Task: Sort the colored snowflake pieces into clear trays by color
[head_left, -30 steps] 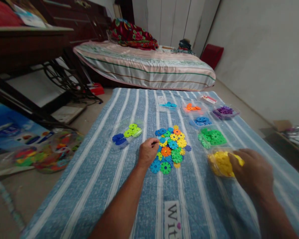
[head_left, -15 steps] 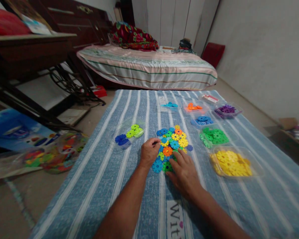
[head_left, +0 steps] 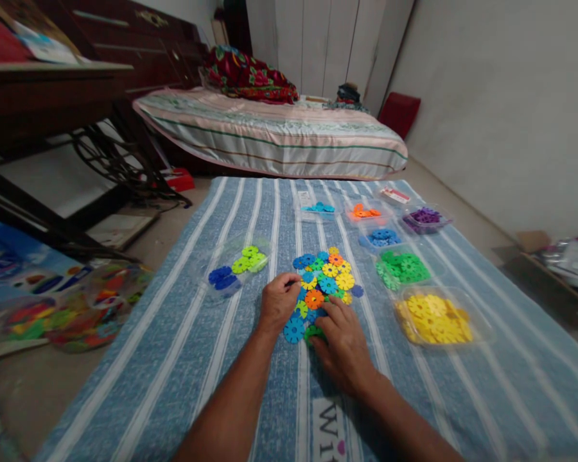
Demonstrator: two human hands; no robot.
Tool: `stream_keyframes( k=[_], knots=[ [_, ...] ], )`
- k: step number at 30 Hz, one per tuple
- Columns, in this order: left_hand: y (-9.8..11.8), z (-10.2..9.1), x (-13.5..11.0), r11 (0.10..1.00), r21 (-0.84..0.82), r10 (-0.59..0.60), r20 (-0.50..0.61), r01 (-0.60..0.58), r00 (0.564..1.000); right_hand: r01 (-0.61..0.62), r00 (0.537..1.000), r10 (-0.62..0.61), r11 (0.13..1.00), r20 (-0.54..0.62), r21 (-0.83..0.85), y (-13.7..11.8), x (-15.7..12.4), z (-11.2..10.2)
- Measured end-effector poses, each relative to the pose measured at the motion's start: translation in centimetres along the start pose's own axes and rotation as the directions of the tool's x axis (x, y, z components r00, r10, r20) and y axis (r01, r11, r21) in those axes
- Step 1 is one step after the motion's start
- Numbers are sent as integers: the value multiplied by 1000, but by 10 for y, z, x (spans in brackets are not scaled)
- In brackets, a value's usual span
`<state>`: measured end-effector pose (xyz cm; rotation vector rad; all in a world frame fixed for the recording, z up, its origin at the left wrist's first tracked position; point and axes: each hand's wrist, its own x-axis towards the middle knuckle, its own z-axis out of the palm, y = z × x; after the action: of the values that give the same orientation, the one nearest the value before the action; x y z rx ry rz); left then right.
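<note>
A pile of notched plastic flower discs in mixed colours lies on the striped cloth in front of me, with an orange disc (head_left: pixel 314 298) near its middle. My left hand (head_left: pixel 277 303) is at the pile's left edge, fingers closed in a pinch on something small and dark that I cannot make out. My right hand (head_left: pixel 344 340) rests over the pile's near right side, fingers apart and bent. Its thumb is by a green disc (head_left: pixel 312 333), partly covered by the hand. A large blue disc (head_left: pixel 293 330) lies between the hands.
To the right stand clear tubs of yellow discs (head_left: pixel 433 319), green discs (head_left: pixel 403 266), blue discs (head_left: pixel 381 237) and purple discs (head_left: pixel 424 216). Farther back are orange discs (head_left: pixel 365 211) and light-blue discs (head_left: pixel 320 207). A left tub (head_left: pixel 207 273) holds dark-blue and lime discs. A bed (head_left: pixel 274 141) stands beyond.
The whole view has shifted a little, so things appear farther left and slightly lower. My right fingers have moved slightly toward the green disc; my left hand keeps its pinch.
</note>
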<state>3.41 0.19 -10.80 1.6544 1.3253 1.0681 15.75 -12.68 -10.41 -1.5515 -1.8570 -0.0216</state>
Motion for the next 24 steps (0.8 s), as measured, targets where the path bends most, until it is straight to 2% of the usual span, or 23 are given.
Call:
stream_keyframes(
  k=[5,9,12,14,16,18,20,24],
  knots=[
    [1,-2,2,1000,2,-11,0,11,1000,-43,997,50,990,-52,133,5,3,-8],
    [1,-2,2,1000,10,-13,2,13,1000,-49,990,67,988,-124,143,24,16,-31],
    [1,-2,2,1000,-2,-17,3,17,1000,-85,970,100,993,-224,78,56,34,-60],
    [0,-2,2,1000,-6,-18,3,18,1000,-128,940,123,992,-318,5,82,47,-82],
    [0,-1,2,1000,4,-18,5,18,1000,-195,909,142,976,-391,-97,106,56,-100],
    [0,-1,1,1000,22,-14,5,14,1000,-270,887,150,936,-436,-228,120,59,-110],
    [-1,-1,1,999,40,-5,4,5,1000,-267,897,131,921,-422,-282,120,56,-107],
    [-1,-1,0,998,61,10,0,-10,1000,-62,969,19,983,-246,-170,88,36,-71]
  ],
)
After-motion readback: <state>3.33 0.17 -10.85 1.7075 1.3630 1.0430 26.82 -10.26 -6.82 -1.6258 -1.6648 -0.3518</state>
